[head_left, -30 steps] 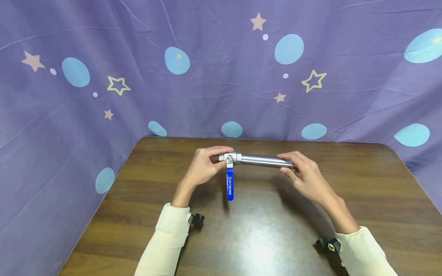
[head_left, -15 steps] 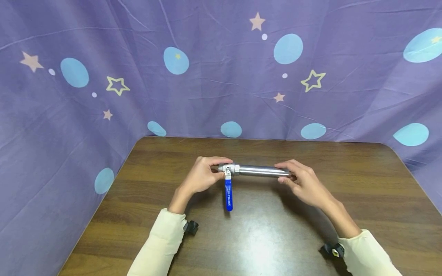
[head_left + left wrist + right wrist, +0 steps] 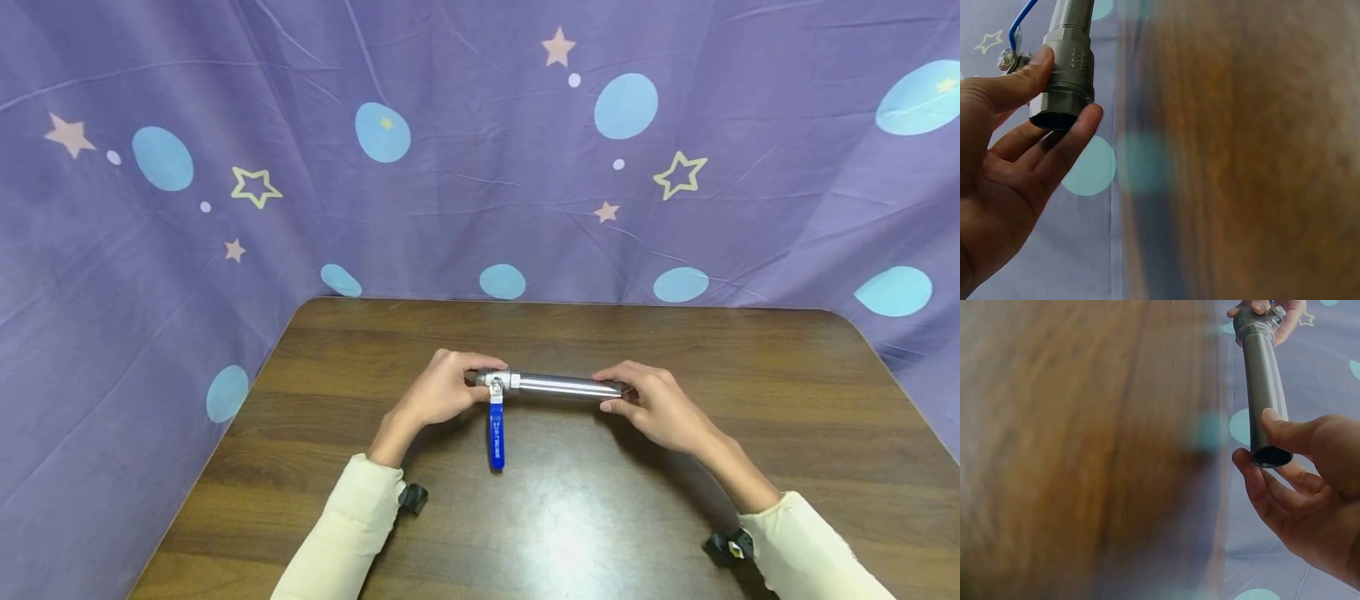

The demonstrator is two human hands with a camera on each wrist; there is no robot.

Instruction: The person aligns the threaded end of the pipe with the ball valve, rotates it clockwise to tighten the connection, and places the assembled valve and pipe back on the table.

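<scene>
Both hands hold one metal assembly level above the table: a ball valve (image 3: 497, 382) joined at its right to a straight steel pipe (image 3: 564, 386). From the valve a blue lever handle (image 3: 497, 437) points toward the person. My left hand (image 3: 444, 390) grips the valve's left end between thumb and fingers; its open threaded mouth shows in the left wrist view. At the other end, my right hand (image 3: 660, 406) pinches the pipe near its tip. The hollow pipe end faces the camera in the right wrist view, with the thumb (image 3: 1282, 428) on its side.
A brown wooden table (image 3: 337, 517) with rounded far corners lies beneath. Behind it and along the left hangs a purple curtain (image 3: 450, 225) with stars and blue ovals. Dark wrist devices (image 3: 413, 498) sit by the pale sleeves (image 3: 345, 525).
Hands, valve and pipe have moved together toward the person, lower in the head view. The grips stay the same, and the right hand has shifted slightly left.
</scene>
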